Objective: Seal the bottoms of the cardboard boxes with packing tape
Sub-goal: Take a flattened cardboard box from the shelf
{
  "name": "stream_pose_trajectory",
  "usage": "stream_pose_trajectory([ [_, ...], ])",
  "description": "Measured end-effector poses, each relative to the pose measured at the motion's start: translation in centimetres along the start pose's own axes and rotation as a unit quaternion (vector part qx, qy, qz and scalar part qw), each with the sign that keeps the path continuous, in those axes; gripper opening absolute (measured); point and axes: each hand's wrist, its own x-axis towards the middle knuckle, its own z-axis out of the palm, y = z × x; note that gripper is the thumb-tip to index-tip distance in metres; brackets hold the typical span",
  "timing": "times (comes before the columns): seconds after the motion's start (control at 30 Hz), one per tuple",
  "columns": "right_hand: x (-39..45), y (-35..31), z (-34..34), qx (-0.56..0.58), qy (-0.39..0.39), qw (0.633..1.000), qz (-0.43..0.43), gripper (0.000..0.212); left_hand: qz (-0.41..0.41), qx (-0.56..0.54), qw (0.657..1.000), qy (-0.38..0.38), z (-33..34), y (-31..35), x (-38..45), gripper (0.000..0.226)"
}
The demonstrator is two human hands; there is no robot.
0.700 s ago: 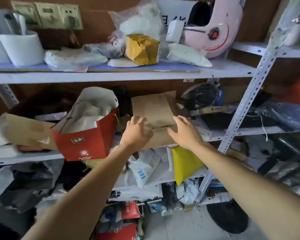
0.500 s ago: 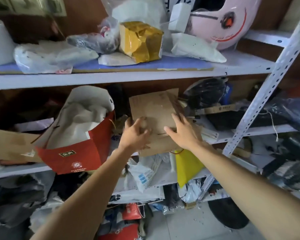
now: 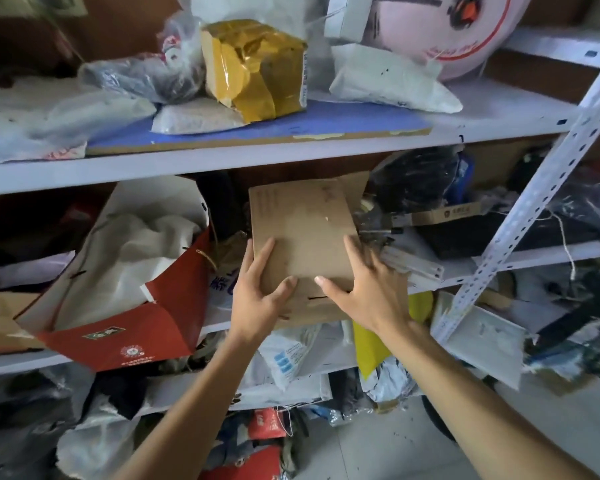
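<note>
Two hands are on the job, both at the middle shelf of the white metal rack (image 3: 520,216). Starting at the left end of that shelf, a red paper gift bag with a white lining (image 3: 125,299) slumps open and leans out over the front edge. Just to its right comes the left hand (image 3: 257,292), thumb hooked over the near face and fingers (image 3: 262,252) laid up the left edge of the flattened brown cardboard box (image 3: 302,233), a light pinch on the board. That box stands tilted at the shelf's front edge, its lower flaps hanging past the lip. On to the right hand (image 3: 371,289): fingers spread and fairly straight, pressed flat on the box's right side, thumb across the near face, not curled round anything.

By the look of it, this board is light, stiff and dry. It should slide out easily, though it could bend at the slotted flap line. Best hold looks like both side edges, above that crease. No packing tape is in sight.
</note>
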Motion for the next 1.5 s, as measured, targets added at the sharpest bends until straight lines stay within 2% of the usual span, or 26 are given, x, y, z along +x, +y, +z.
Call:
stream_pose_trajectory([
  [0.13,-6.0,-1.0,-1.5,-0.015,0.082,0.996,0.020,0.091,0.061,-0.022,0.997,-0.040,-1.4,1.4,-4.0,0.072],
  [0.23,-10.6,-1.7,-1.8,-0.037,0.124,0.989,0.078,0.087,0.091,-0.043,0.989,-0.105,-1.1,1.7,-6.8,0.072],
  [0.33,-16.8,-1.7,-2.9,-0.041,0.133,0.978,0.158,0.087,0.089,-0.070,0.979,-0.171,0.6,1.9,-10.3,0.078],
  [0.4,-24.0,-1.1,-4.3,-0.089,0.141,0.948,0.271,0.087,0.090,-0.091,0.951,-0.283,3.2,3.0,-14.7,0.081],
  [0.57,-31.8,-0.2,-5.5,-0.086,0.116,0.910,0.388,0.095,0.070,-0.130,0.925,-0.349,7.1,4.4,-19.3,0.097],
  [0.67,-40.8,0.5,-7.9,-0.105,0.111,0.844,0.514,0.103,0.118,-0.130,0.864,-0.472,11.8,7.0,-25.2,0.096],
  [0.73,-46.9,0.7,-9.5,-0.117,0.143,0.796,0.576,0.106,0.150,-0.137,0.816,-0.541,14.7,9.7,-29.9,0.094],
  [0.87,-58.2,0.4,-13.1,-0.147,0.188,0.692,0.681,0.108,0.187,-0.164,0.700,-0.669,20.2,15.0,-40.4,0.095],
  [1.03,-72.4,-1.1,-17.4,-0.170,0.226,0.547,0.788,0.108,0.250,-0.185,0.561,-0.767,24.8,21.6,-56.2,0.090],
  [1.13,-80.4,-1.7,-19.4,-0.197,0.249,0.482,0.816,0.106,0.274,-0.201,0.492,-0.801,26.5,24.8,-65.5,0.089],
  [1.3,-90.0,-1.1,-22.7,-0.230,0.281,0.413,0.835,0.104,0.289,-0.216,0.408,-0.839,29.2,29.0,-77.3,0.084],
  [1.5,-98.4,4.4,-26.6,-0.239,0.286,0.384,0.845,0.100,0.304,-0.213,0.389,-0.843,35.7,33.1,-86.8,0.083],
])
